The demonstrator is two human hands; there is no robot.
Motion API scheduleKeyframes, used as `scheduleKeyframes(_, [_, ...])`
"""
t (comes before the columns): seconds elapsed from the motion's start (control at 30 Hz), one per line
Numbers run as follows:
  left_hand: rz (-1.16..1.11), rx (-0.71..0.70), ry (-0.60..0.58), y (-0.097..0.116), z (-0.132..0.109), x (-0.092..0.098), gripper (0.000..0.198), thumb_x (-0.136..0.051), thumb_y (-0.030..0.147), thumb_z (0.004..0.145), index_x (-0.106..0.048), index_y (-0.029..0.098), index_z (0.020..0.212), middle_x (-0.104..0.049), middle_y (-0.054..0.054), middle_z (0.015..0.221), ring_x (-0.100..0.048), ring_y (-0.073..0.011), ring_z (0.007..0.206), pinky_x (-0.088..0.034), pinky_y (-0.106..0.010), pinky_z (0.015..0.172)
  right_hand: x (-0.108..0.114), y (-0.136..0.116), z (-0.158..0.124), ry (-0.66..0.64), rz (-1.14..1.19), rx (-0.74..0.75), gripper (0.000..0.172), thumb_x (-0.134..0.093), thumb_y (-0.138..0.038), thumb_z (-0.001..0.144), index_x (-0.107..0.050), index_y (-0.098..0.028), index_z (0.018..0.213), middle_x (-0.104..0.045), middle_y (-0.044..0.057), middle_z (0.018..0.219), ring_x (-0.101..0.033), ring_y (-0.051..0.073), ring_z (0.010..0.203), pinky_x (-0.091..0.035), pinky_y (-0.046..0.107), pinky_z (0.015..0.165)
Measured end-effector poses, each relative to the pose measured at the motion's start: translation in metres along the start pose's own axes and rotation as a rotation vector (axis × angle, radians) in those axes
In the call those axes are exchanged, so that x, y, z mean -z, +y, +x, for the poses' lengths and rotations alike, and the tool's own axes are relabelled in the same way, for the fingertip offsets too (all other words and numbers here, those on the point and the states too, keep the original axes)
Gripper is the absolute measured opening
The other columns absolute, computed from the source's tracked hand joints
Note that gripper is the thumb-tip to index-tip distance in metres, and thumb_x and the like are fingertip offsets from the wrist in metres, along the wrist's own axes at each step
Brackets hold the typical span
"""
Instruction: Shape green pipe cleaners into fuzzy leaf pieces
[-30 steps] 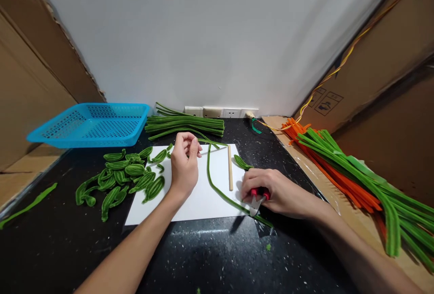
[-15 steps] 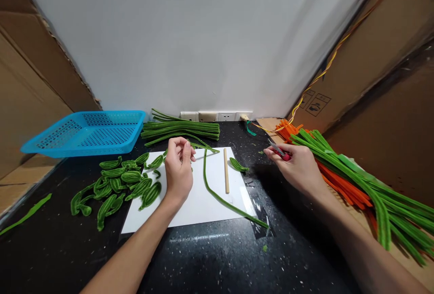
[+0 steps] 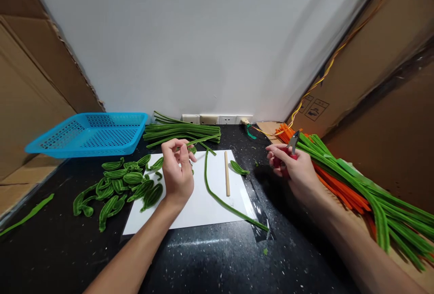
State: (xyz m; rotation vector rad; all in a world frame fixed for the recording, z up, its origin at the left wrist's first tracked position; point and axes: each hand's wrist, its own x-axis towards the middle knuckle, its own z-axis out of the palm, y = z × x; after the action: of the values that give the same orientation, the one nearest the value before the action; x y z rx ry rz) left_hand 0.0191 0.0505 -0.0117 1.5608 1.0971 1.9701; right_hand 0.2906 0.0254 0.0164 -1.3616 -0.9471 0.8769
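My left hand (image 3: pixel 176 170) hovers over the white paper sheet (image 3: pixel 200 203), its fingers pinched on one end of a green pipe cleaner (image 3: pixel 198 140) that sticks out to the right. My right hand (image 3: pixel 294 170) is raised at the right of the sheet, closed on small red-handled cutters (image 3: pixel 290 148) with the metal jaws pointing up. A long curved green pipe cleaner (image 3: pixel 224 202) lies across the sheet. A short wooden stick (image 3: pixel 226 173) and one folded green leaf shape (image 3: pixel 239 168) lie beside it.
Several folded green leaf shapes (image 3: pixel 125 183) lie left of the sheet. A blue plastic basket (image 3: pixel 88 133) stands at the back left. A bundle of green pipe cleaners (image 3: pixel 181 131) lies by the wall sockets. Orange and green pipe cleaners (image 3: pixel 352 181) are heaped on cardboard at the right.
My right hand lifted the cutters off the sheet's right edge and raised them, jaws now upward. My left hand picked up a pipe cleaner end and holds it above the sheet.
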Motion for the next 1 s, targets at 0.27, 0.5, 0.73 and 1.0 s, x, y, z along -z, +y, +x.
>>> scheduleKeyframes(0.27, [-0.028, 0.093, -0.225, 0.008, -0.022, -0.009, 0.008, -0.047, 0.031, 0.11, -0.05, 0.024, 0.108, -0.065, -0.003, 0.106, -0.066, -0.0076, 0.062, -0.047, -0.02, 0.049, -0.021, -0.001, -0.028, -0.362, -0.002, -0.027, 0.053, -0.076, -0.055, 0.086, -0.066, -0.02, 0.126, -0.06, -0.001, 0.065, -0.052, 0.014, 0.053, -0.03, 0.018, 0.037])
scheduleKeyframes(0.5, [-0.176, 0.262, -0.365, 0.021, -0.03, -0.019, 0.016, -0.047, 0.038, 0.109, -0.05, 0.023, 0.104, -0.065, -0.002, 0.098, -0.066, -0.0088, 0.059, -0.045, -0.019, 0.044, -0.028, 0.003, -0.035, -0.371, -0.049, 0.041, 0.05, -0.08, -0.051, 0.084, -0.076, -0.015, 0.119, -0.073, 0.007, 0.076, -0.053, 0.012, 0.053, -0.036, 0.019, 0.037])
scheduleKeyframes(0.73, [-0.257, 0.399, -0.33, 0.027, -0.026, -0.02, 0.024, -0.054, 0.046, 0.105, -0.048, 0.023, 0.101, -0.067, -0.004, 0.096, -0.066, -0.0107, 0.058, -0.043, -0.018, 0.04, -0.027, 0.0, -0.037, -0.365, -0.019, 0.044, 0.056, -0.079, -0.049, 0.085, -0.069, -0.02, 0.132, -0.076, 0.014, 0.106, -0.059, 0.013, 0.057, -0.036, 0.018, 0.033])
scheduleKeyframes(1.0, [-0.284, 0.58, -0.36, 0.026, -0.028, -0.025, 0.032, -0.063, 0.052, 0.098, -0.057, 0.021, 0.098, -0.058, 0.001, 0.079, -0.055, -0.01, 0.054, -0.041, -0.018, 0.04, -0.025, 0.0, -0.037, -0.299, -0.137, 0.16, 0.047, -0.073, -0.05, 0.091, -0.073, -0.018, 0.126, -0.064, 0.001, 0.064, -0.044, 0.011, 0.045, -0.031, 0.024, 0.038])
